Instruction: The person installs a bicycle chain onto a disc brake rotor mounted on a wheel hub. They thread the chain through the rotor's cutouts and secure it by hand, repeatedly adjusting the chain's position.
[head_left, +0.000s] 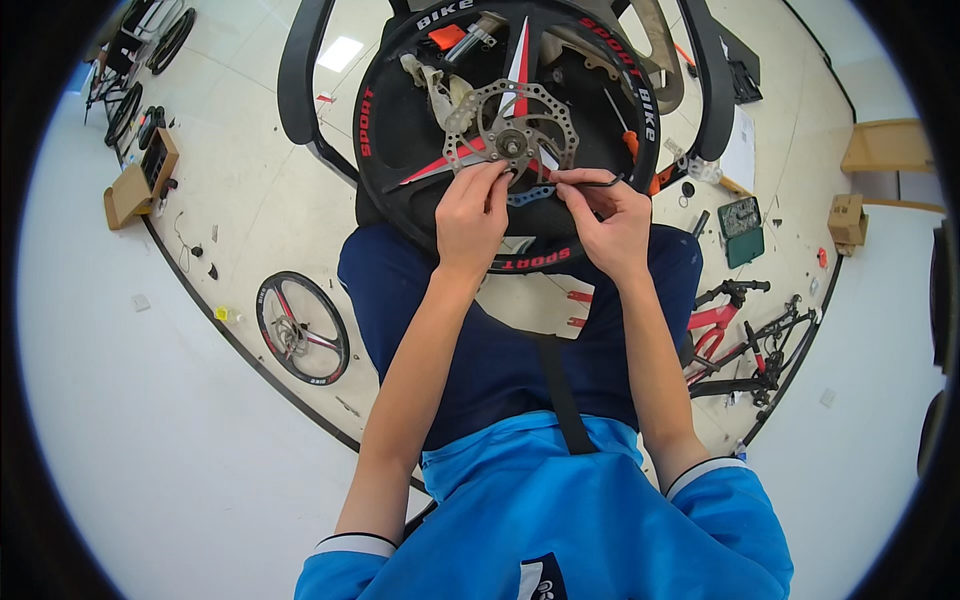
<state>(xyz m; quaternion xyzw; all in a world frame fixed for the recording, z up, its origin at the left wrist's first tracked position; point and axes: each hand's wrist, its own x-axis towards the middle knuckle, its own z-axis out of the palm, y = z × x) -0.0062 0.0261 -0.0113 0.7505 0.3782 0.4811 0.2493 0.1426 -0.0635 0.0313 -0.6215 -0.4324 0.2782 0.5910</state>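
The wheel (520, 85), black with red-and-white spokes, lies flat on the black seat (400, 130) of a chair, between its left armrest (298, 80) and right armrest (714, 90). The near rim extends toward the thighs of the seated person; contact between rim and legs cannot be determined. A perforated metal disc (567, 125) faces upward, centred around the hub (512, 146). The left hand (470, 215) is at the near left part of the disc, just beside the hub, with thumb and fingertips drawn close together; whether a small part is held between them cannot be determined. The right hand (612, 225) is narrowed in a pinch on a black hex key (598, 184), which lies roughly level above the near right part of the wheel, its bent end to the right. Engagement of the key tip with a bolt cannot be confirmed. A screwdriver (630, 143) with an orange handle lies near the right edge of the seat. Crumpled translucent plastic (437, 92) lies toward the far left. On the floor (250, 190), a second wheel (320, 341) is at the left and a red-and-black bicycle frame (712, 335) at the right.
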